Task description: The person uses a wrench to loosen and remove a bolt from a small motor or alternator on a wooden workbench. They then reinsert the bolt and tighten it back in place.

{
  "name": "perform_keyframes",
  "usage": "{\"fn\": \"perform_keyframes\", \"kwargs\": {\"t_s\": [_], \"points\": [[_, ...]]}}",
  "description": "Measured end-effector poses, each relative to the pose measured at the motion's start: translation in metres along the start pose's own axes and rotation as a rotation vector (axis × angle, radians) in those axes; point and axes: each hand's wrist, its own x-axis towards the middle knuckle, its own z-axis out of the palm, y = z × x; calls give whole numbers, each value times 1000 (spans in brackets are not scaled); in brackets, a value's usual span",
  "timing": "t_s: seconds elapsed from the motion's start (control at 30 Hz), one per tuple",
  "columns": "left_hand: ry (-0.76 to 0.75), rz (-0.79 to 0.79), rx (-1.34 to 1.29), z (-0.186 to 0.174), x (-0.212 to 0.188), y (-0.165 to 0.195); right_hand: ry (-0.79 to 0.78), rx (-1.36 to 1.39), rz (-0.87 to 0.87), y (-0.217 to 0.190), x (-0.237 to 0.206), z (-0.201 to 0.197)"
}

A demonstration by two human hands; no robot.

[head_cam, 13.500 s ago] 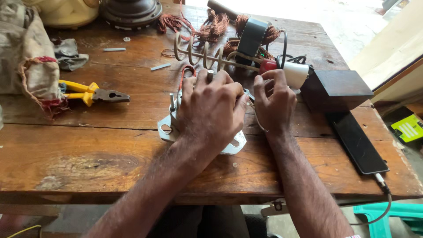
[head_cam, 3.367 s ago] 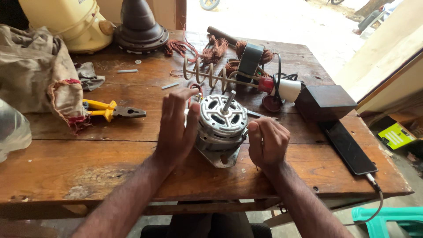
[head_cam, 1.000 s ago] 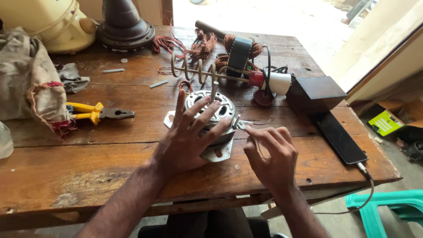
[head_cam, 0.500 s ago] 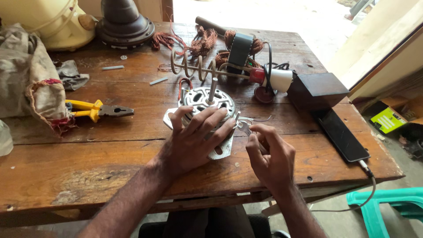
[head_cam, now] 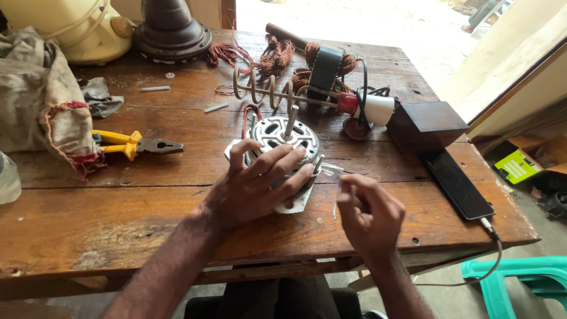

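Motor: round grey metal housing, shaft pointing up and slightly away, resting on the tabletop near its front edge, in front of the person.
Left hand: fingers spread flat over the motor's near side, pressing on it; the grip is not closed round it.
Right hand: just right of the motor, apart from it, fingers pinched on a thin pale wire that runs down from the motor's right rim; the wire's long axis is near upright.
Pliers: yellow-handled, well to the left, jaws pointing right.
Phone: right of the right hand, near the table edge, cable hanging off.
Bare wood lies between the hands and the front edge.
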Motion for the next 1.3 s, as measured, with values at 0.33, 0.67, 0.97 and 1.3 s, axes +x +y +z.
{"fn": "perform_keyframes", "kwargs": {"t_s": [0.33, 0.67, 0.97, 1.3], "points": [[66, -27, 134, 2, 20, 14, 71, 127, 156, 1, 10, -1], [-19, -128, 52, -3, 20, 14, -58, 124, 114, -12, 20, -6], [12, -145, -22, 5, 16, 8, -41, 122, 77, -11, 18, -4], [-36, -146, -33, 7, 13, 9, -58, 176, 256, -4, 13, 0]]}}
